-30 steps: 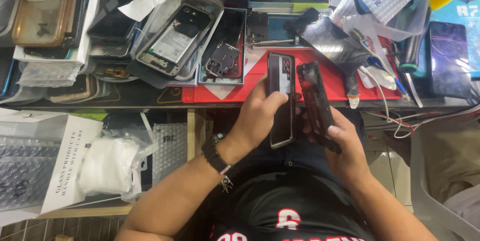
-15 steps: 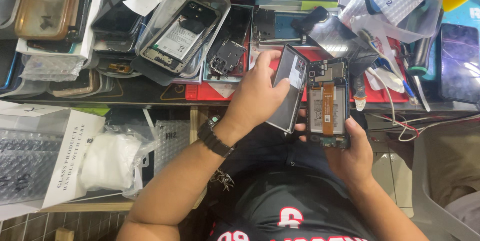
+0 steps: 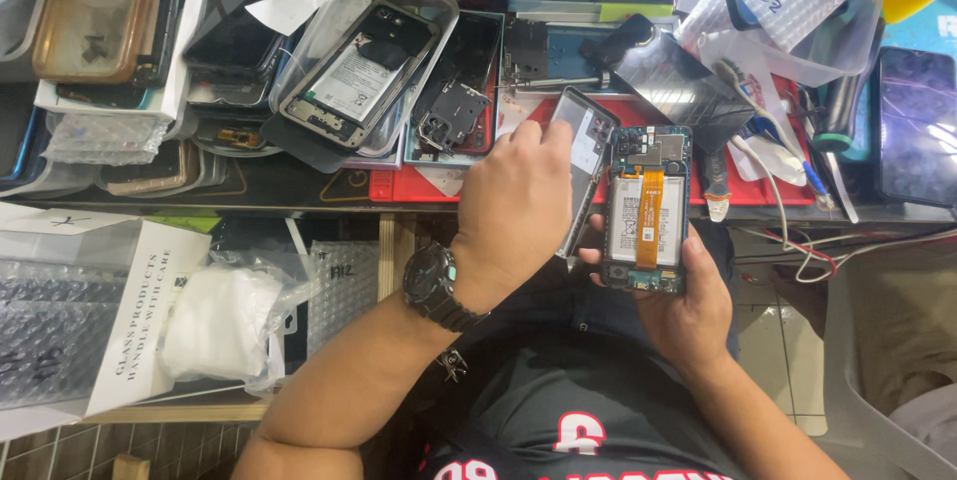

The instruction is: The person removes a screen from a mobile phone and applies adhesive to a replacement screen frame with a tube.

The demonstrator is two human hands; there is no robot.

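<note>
Your left hand (image 3: 513, 201) grasps the back cover (image 3: 586, 156), tilted just left of the upright opened phone (image 3: 648, 209) cradled in your right hand (image 3: 688, 301).

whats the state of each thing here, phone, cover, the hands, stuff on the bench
phone: back off, battery and orange flex exposed, cradled in right hand
back cover: detached, tilted on edge, gripped by left hand
opened phone in clear tray: lying flat, insides showing
wristwatch: strapped on left wrist

Hidden under the hands
Left hand (image 3: 513, 211) covers most of the back cover (image 3: 583, 156); right hand (image 3: 688, 301) hides the opened phone's (image 3: 648, 206) near edge.
</note>
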